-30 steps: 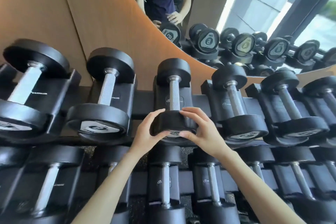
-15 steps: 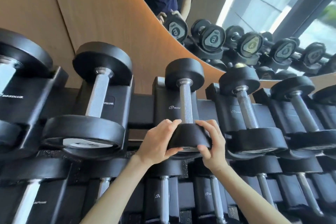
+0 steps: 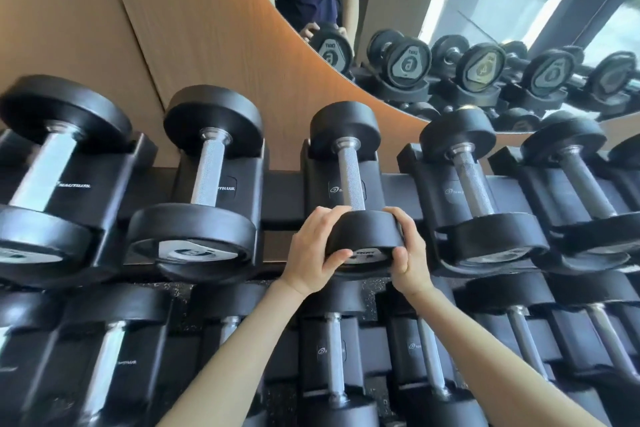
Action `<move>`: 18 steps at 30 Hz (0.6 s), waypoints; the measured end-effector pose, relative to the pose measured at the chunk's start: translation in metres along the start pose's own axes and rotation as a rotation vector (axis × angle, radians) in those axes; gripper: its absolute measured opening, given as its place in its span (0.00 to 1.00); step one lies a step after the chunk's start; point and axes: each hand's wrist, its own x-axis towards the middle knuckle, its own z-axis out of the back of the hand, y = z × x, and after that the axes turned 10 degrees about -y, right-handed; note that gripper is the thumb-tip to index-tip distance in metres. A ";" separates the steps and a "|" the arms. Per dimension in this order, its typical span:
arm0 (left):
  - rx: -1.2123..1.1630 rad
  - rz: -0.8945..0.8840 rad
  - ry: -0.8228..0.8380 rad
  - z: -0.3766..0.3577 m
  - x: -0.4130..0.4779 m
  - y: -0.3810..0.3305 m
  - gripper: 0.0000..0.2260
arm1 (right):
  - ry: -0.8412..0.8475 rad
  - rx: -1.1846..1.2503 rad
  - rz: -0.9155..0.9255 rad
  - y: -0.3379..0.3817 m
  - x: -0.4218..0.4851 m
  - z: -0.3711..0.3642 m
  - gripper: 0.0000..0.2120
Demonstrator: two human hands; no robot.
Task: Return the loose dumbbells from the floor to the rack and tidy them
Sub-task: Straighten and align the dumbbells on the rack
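Observation:
A small black dumbbell [image 3: 349,170] with a knurled steel handle lies in the middle cradle of the rack's upper row [image 3: 284,194]. Its far head sits against the wooden wall and its near head points at me. My left hand [image 3: 313,250] grips the near head from the left, thumb across its labelled face. My right hand [image 3: 408,253] grips the same head from the right, fingers curled over its rim. Both forearms reach up from the bottom of the view.
Bigger dumbbells [image 3: 207,184] fill the cradles to the left and similar ones [image 3: 474,184] to the right. A lower row of dumbbells [image 3: 332,357] runs beneath my arms. A mirror [image 3: 450,28] behind the rack reflects the person and the dumbbell faces.
Both hands stay on the near head of the middle dumbbell and have closed tighter round it. The camera has moved closer and a little left.

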 end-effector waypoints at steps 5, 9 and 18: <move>0.001 0.230 0.042 0.003 -0.014 -0.012 0.24 | 0.103 -0.026 -0.076 0.019 -0.011 0.013 0.23; 0.128 0.435 0.083 0.016 -0.027 -0.036 0.22 | 0.181 -0.085 -0.196 0.043 -0.023 0.018 0.22; 0.535 0.518 0.315 0.128 -0.133 -0.066 0.27 | 1.167 -0.790 -0.153 0.062 -0.115 0.047 0.32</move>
